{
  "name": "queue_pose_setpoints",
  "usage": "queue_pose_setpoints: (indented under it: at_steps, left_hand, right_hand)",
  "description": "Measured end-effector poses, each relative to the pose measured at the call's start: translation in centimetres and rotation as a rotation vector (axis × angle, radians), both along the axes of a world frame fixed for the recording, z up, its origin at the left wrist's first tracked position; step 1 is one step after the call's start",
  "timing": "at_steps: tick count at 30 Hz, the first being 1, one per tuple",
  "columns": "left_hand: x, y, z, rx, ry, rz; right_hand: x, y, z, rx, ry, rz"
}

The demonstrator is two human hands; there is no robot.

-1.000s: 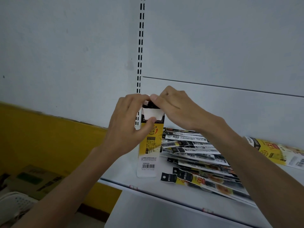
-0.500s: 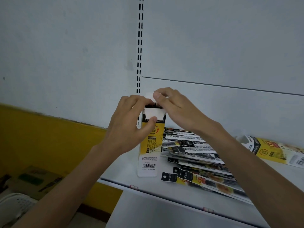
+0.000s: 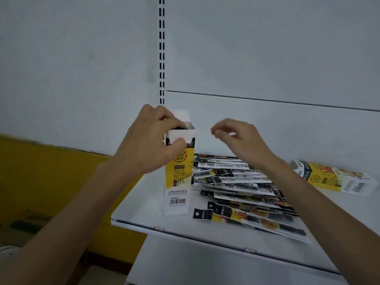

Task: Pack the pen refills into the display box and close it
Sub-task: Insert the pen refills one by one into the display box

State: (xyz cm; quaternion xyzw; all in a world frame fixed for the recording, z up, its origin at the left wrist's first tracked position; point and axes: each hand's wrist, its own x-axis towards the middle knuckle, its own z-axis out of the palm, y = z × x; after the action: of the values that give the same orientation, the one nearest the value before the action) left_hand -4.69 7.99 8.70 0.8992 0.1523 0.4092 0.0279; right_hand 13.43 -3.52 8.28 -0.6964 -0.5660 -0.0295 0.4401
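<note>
- The left hand [image 3: 152, 140] grips the top of the tall yellow-and-white cardboard display box [image 3: 178, 182]; its fingers curl over the far rim, and its thumb presses the near face just under the mouth.
- The right hand [image 3: 236, 138] hangs to the right of the box, apart from it; its fingers are loosely curled and hold nothing.
- The box stands upright near the left end of the white metal shelf [image 3: 144, 214]; its white top flap [image 3: 182, 117] stands up at the far side; a smaller flap lies folded across the near side; something dark shows in the mouth, probably refills.
- Just right of the box lies a fanned pile of flat black, white and yellow pen refill packets [image 3: 242, 188]; farther right, a second yellow box [image 3: 333, 178] lies on its side.
- The step in hand looks like closing; whether the box is full I cannot tell; the next move calls for the right hand to fold the top flap forward and tuck it in while the left steadies the box.
</note>
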Motion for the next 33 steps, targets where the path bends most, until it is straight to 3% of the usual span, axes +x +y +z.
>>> queue_pose_setpoints:
  at_steps: [6, 8, 15, 22, 25, 29, 33]
  left_hand:
    - [-0.3, 0.1, -0.5, 0.021, -0.042, -0.023]
    - [-0.4, 0.1, -0.6, 0.014, -0.059, -0.028]
    - [-0.6, -0.2, -0.7, 0.011, -0.052, -0.006]
    - [-0.6, -0.2, -0.4, -0.155, 0.025, 0.043]
    - [-0.5, -0.5, -0.3, -0.092, 0.053, 0.052]
    - [-0.6, -0.7, -0.2, -0.057, 0.039, 0.034]
    - [-0.6, -0.8, -0.3, -0.082, 0.035, 0.026]
  right_hand:
    - [3.1, -1.2, -3.7, -0.793, -0.286, -0.142]
    - [3.1, -1.3, -4.4, -0.872, -0.287, -0.202]
    - [3.7, -1.8, -5.0, -0.664, -0.231, -0.167]
    - [5.1, -2.5, -5.4, -0.748, -0.311, -0.196]
    - [5.3, -2.5, -5.8, -0.714, -0.416, -0.193]
    - [5.4, -2.9, -6.5, -0.586, -0.527, -0.169]
    - [4.6, -3.1, -6.1, -0.300, -0.446, -0.085]
